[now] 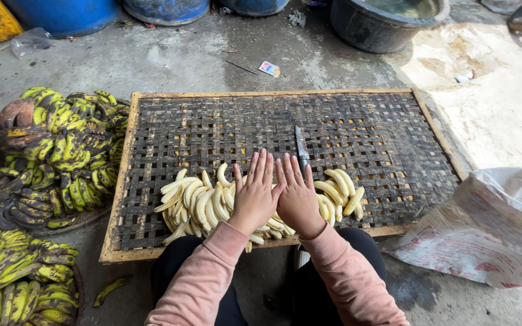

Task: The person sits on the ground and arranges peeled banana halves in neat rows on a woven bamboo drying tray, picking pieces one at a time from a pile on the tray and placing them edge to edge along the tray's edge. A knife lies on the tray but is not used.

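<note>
Hands: left hand [255, 194] and right hand [297, 196] lie flat, fingers spread, pressing the peeled bananas [197, 202] — holding nothing.
Done: a pale heap sits at the woven tray's [370, 136] near edge.
Left: many unpeeled bananas [61, 157] wait beside the tray's left rim.
Room: most of the tray is bare beyond the knife [301, 148] — sack [490, 229] crowds the right.

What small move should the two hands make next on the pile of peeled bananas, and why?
Probably spread the hands outward to flatten the pile. The left hand and right hand lie flat, side by side, on the peeled bananas, which are heaped at the near edge of the woven tray. Most of the tray beyond is bare, apart from a knife.
</note>
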`<action>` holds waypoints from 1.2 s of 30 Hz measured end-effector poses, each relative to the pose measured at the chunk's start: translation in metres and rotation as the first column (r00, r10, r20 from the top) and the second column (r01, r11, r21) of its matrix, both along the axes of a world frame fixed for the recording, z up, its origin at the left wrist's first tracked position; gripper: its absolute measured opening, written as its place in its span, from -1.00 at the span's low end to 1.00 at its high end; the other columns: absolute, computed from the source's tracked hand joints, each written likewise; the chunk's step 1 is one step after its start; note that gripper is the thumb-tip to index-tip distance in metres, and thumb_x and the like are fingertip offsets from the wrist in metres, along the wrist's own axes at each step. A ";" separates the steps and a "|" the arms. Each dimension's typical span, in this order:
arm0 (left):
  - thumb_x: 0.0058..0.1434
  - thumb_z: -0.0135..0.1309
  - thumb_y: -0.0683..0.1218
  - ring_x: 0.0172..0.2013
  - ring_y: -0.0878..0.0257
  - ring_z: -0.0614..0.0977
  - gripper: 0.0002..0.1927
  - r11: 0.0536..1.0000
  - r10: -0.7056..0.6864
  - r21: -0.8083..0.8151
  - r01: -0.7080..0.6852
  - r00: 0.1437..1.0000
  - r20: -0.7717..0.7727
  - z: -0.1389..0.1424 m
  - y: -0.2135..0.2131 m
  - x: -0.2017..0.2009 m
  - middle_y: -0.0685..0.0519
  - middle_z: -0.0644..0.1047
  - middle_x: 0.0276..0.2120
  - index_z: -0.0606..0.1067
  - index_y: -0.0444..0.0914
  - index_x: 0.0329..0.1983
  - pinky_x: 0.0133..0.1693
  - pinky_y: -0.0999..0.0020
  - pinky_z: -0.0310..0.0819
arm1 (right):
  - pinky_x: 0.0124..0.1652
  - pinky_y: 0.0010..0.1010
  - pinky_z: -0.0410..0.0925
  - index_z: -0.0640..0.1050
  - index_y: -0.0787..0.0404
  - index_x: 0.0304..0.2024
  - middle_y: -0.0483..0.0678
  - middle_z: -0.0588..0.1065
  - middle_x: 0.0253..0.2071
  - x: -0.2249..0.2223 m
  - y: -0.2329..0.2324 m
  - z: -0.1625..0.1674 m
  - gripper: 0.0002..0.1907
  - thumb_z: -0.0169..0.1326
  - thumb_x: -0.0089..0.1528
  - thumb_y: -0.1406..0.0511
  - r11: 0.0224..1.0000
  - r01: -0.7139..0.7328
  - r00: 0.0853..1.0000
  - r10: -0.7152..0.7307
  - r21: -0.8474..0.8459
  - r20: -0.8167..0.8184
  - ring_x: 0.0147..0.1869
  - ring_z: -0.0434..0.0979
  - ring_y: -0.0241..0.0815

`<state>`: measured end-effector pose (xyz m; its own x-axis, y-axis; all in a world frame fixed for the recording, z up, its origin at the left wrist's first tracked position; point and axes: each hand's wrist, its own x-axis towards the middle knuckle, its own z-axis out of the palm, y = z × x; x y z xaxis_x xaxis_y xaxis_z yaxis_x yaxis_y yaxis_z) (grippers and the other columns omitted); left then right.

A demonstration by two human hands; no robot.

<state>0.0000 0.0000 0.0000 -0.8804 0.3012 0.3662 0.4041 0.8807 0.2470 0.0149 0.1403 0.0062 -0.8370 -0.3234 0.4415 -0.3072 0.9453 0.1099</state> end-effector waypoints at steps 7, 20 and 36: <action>0.36 0.06 0.02 0.26 -0.10 0.45 -0.45 0.783 -0.465 0.461 0.417 0.885 -0.010 0.052 0.061 0.013 -0.15 0.43 0.27 0.34 -0.31 0.34 0.26 0.04 0.32 | 0.31 -0.07 0.19 0.44 0.21 0.26 0.19 0.39 0.29 0.068 0.109 0.040 -0.40 0.20 0.17 0.27 0.877 0.067 0.997 -0.039 -0.475 0.068 0.37 0.34 0.19; 0.00 0.38 0.11 0.27 -0.11 0.35 -0.22 0.775 -0.498 0.627 0.084 0.691 0.523 -0.079 0.281 0.293 -0.14 0.31 0.24 0.35 -0.21 0.25 0.26 -0.06 0.24 | 0.28 0.04 0.23 0.40 0.28 0.31 0.26 0.39 0.21 0.523 0.218 -0.111 -0.42 0.19 0.33 0.15 0.144 0.791 0.302 -0.937 -0.595 0.174 0.33 0.35 0.27; 0.11 0.17 -0.11 0.13 -0.23 0.58 -0.48 0.944 -0.307 0.210 0.253 0.451 0.838 -0.208 0.299 0.366 -0.30 0.56 0.07 0.42 -0.32 0.16 0.17 -0.03 0.48 | 0.23 -0.18 0.29 0.18 0.27 0.41 0.19 0.37 0.26 0.568 0.206 -0.169 0.15 0.46 -0.15 0.20 -0.271 0.582 0.499 -0.625 -0.767 0.600 0.31 0.41 0.05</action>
